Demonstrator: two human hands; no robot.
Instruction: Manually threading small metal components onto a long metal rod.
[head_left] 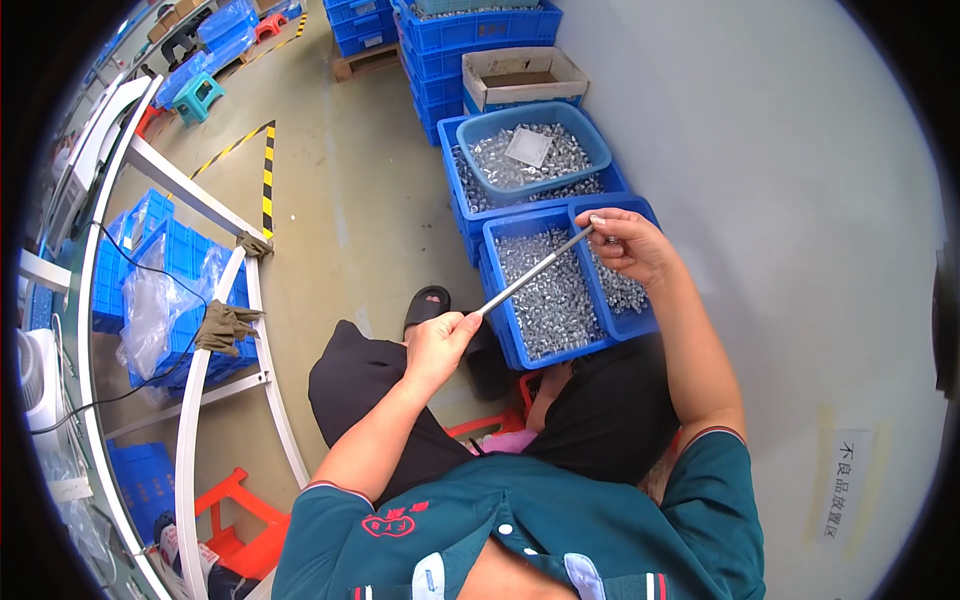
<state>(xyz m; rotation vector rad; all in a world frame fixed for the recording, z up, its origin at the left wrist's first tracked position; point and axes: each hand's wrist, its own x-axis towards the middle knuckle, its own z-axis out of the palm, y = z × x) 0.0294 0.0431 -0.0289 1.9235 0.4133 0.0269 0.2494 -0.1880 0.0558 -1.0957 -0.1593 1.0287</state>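
Note:
A thin grey metal rod (535,272) slants up to the right between my hands, above the blue bins. My left hand (441,350) is closed round its lower end, thumb along it. At the upper end, my right hand (628,243) pinches the tip between thumb and fingers; anything small there is too tiny to make out. Beneath the rod lies a blue bin (492,270) full of small shiny metal parts (548,310). A second blue bin (643,322) with similar parts (618,288) sits to its right, partly under my right hand.
Farther back, a light-blue tub (600,150) of metal parts carries a white card (528,147). Behind it stand an open carton (478,95) and stacked blue crates (425,70). A white frame table (195,400) is at left, a wall (780,200) at right.

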